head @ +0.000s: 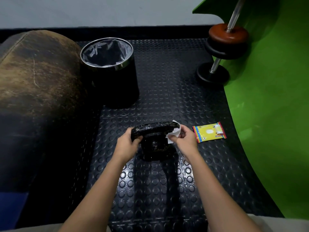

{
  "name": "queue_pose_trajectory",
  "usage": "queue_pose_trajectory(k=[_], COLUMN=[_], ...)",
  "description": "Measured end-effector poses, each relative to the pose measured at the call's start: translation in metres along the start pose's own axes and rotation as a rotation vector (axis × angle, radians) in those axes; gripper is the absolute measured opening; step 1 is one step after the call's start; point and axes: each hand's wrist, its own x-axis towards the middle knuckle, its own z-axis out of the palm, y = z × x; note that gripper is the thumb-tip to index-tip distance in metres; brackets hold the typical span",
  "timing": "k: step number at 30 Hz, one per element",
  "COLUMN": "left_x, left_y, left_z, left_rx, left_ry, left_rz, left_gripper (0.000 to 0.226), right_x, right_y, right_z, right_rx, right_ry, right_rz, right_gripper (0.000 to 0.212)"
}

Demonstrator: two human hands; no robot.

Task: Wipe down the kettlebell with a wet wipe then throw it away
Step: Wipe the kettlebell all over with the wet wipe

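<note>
at lower centre of the frame the kettlebell (154, 143) stands on the studded mat (167, 81). the left hand (127, 142) grips its handle's left end; the right hand (184, 137) pinches a white wipe (173, 133) against the right end. the bin (109, 71) stands at upper left, the yellow wipe pack (209, 131) right of the hands.

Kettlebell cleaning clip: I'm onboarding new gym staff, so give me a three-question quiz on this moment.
1. True or false: the left hand grips the kettlebell handle.
2. Which hand holds the wet wipe against the handle's end?
A. left
B. right hand
C. neither
3. Fill in: the wipes pack lies on the mat, on the kettlebell's ____ side; the bin stands beyond.

Key: 1 true; 2 B; 3 right.
</note>
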Motion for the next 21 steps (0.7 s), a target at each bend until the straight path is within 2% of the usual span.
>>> queue_pose_trajectory(k=[7, 10, 15, 21], left_x=[0.0018, 0.001, 0.0019, 0.0021], left_y=[-0.0015, -0.0023, -0.001, -0.002], left_z=[0.0005, 0.0004, -0.0003, -0.0008], left_rx=[-0.012, -0.009, -0.038, -0.024], left_ry=[-0.01, -0.011, -0.01, -0.02], left_rz=[-0.003, 0.002, -0.004, -0.002], left_gripper=[0.027, 0.027, 0.025, 0.026], right_x=[-0.0015, -0.0008, -0.0018, 0.002], right_y=[-0.0002, -0.0013, -0.0049, -0.0077], right_z=[-0.0049, -0.0059, -0.0073, -0.0074], right_rx=[-0.02, -0.06, -0.068, -0.116], right_ry=[0.038, -0.022, 0.031, -0.02], right_rz=[-0.07, -0.047, -0.092, -0.065], right_gripper=[0.051, 0.045, 0.054, 0.047])
